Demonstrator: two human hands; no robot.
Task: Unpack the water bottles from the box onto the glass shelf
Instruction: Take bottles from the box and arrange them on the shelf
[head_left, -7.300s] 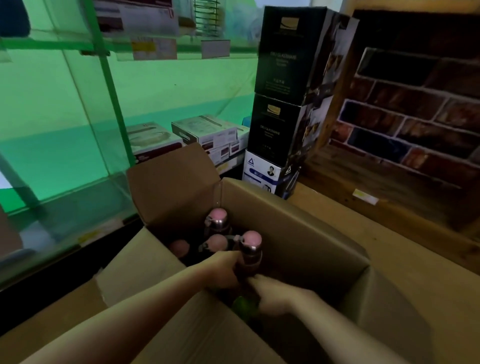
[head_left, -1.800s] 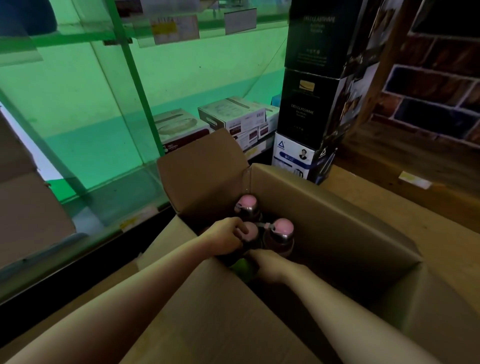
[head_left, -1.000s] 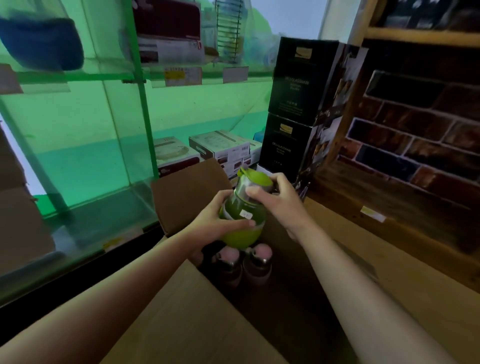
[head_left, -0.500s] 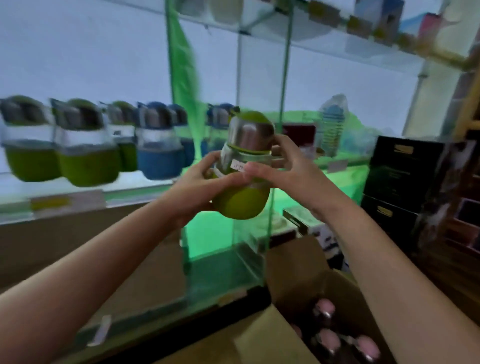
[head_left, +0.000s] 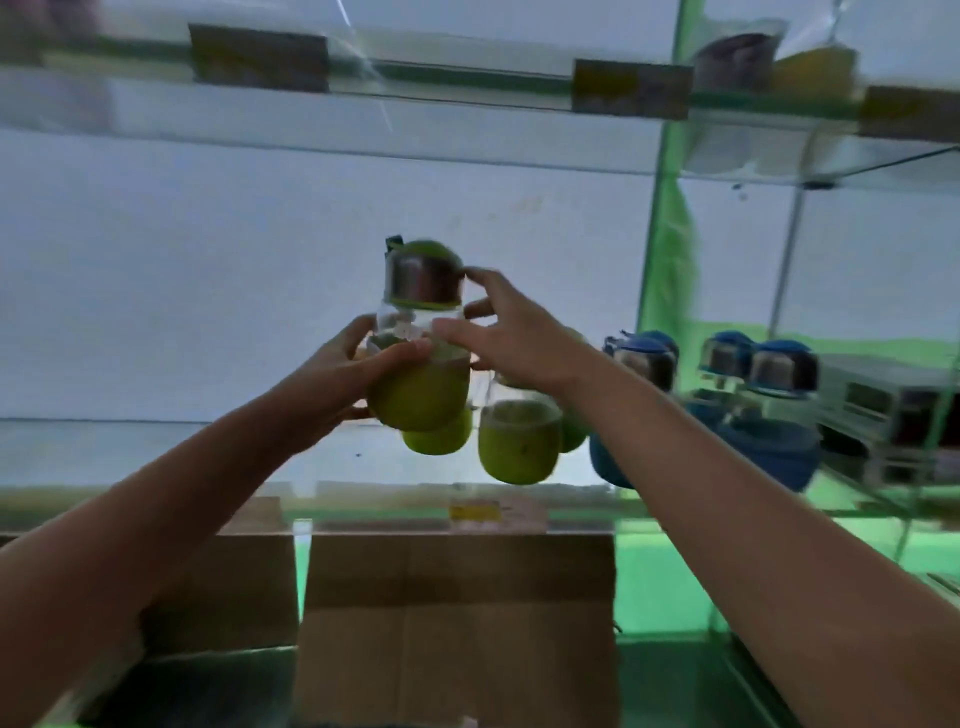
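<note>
A person holds a green water bottle up in both hands in front of a glass shelf, above its front edge and not resting on it. The left hand cups the rounded green sleeve from below and the side, thumb wrapped across the clear band above it, while the right hand grips the clear neck with the thumb in front and the fingers reaching round to the metal collar beneath the green lid. The bottle stands roughly upright, tilted slightly. Just behind and to the right of it, more green bottles stand on the shelf near its middle, partly hidden by the right forearm. Farther toward the shelf's right end sits a group of blue bottles with metal collars, and beyond them a pale boxed item. A yellow price label is fixed to the shelf's front edge. An upper glass shelf runs overhead, carrying blurred labels and packaged goods at its right end. Brown cardboard boxes fill the space below the shelf
</note>
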